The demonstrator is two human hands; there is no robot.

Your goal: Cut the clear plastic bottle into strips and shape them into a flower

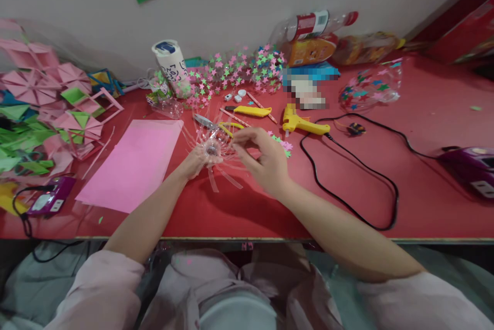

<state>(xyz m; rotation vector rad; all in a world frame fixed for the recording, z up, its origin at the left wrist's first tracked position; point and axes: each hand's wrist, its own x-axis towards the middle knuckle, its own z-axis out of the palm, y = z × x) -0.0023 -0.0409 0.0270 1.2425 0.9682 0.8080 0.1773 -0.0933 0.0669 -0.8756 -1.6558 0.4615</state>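
My left hand is closed around a clear plastic bottle piece, whose side is cut into many thin strips that fan outward. To its right, my right hand has thumb and fingertips drawn together in a pinch at the strips; what lies between them is too fine to make out. Scissors with yellow handles lie just behind the bottle piece, partly hidden by it. Beyond them rests a yellow utility knife. Small pink and green paper stars lie behind my right hand.
Pink paper sheets lie left, beside folded paper shapes. A yellow glue gun and its black cable lie right, near a purple power strip. Star-covered plastic pieces, a white roll and bottles line the wall.
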